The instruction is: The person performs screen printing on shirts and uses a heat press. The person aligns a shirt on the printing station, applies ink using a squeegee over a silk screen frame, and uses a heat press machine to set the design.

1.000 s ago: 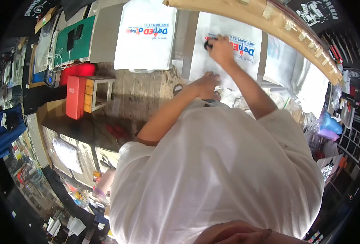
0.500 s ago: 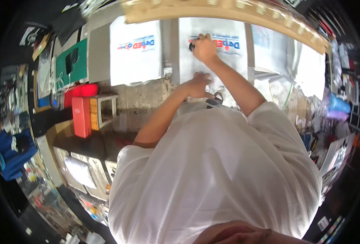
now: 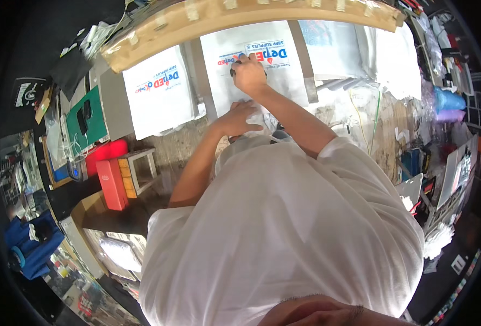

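My right hand (image 3: 250, 76) is closed round a small dark object (image 3: 233, 71) whose kind I cannot make out. It is over the red and blue print on a white sheet (image 3: 219, 41), hiding part of the lettering. Nearer my body, my left hand (image 3: 239, 119) rests at the sheet's near edge, with its thumb and fingers apart. To the left lies a second white sheet (image 3: 148, 108) with a similar print. A paler white sheet (image 3: 327, 46) and more white material (image 3: 395, 65) lie to the right.
A long taped cardboard piece (image 3: 213, 19) runs along the far side. At left are a green mat (image 3: 96, 122) with dark devices and a cable, a red box (image 3: 112, 185) and a small wooden stand (image 3: 141, 171). Cluttered shelves (image 3: 452, 157) stand at right.
The view has turned, so the sheets appear farther left and tilted. My right hand has moved slightly toward me across the print, uncovering more lettering. My left hand stays near the edge.
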